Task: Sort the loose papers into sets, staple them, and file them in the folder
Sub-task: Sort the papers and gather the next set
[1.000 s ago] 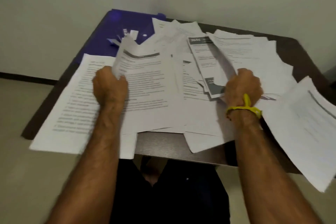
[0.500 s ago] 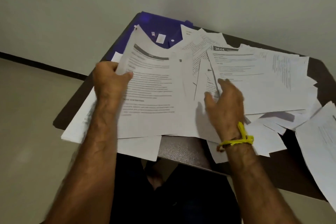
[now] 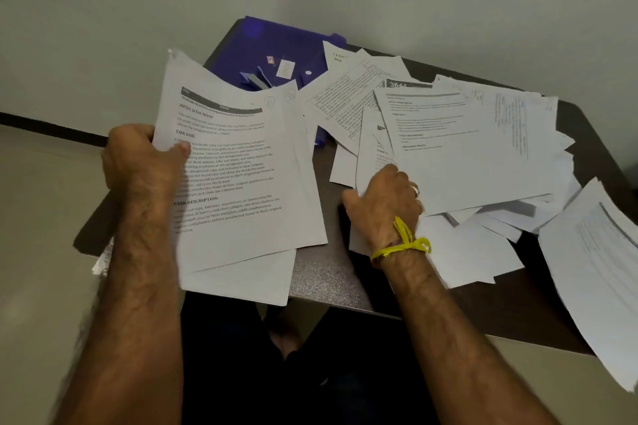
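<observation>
My left hand (image 3: 141, 162) grips a small set of printed sheets (image 3: 238, 183) by their left edge and holds them lifted above the table's left side. My right hand (image 3: 383, 200) reaches into the heap of loose papers (image 3: 476, 145) on the dark table (image 3: 331, 283), its fingers tucked under the lower left corner of the top sheets; whether it pinches one is hidden. A purple folder (image 3: 276, 41) lies at the far left corner, partly covered by paper. On it lies a small stapler (image 3: 255, 79).
More sheets (image 3: 597, 272) hang over the table's right edge. One sheet (image 3: 241, 283) overhangs the near edge under the held set. A pale wall stands behind the table, and my legs are beneath the near edge.
My left hand has lifted its sheets up and to the left, clear of the heap. My right hand let go of its bunch and slid under the heap's lower left corner.
</observation>
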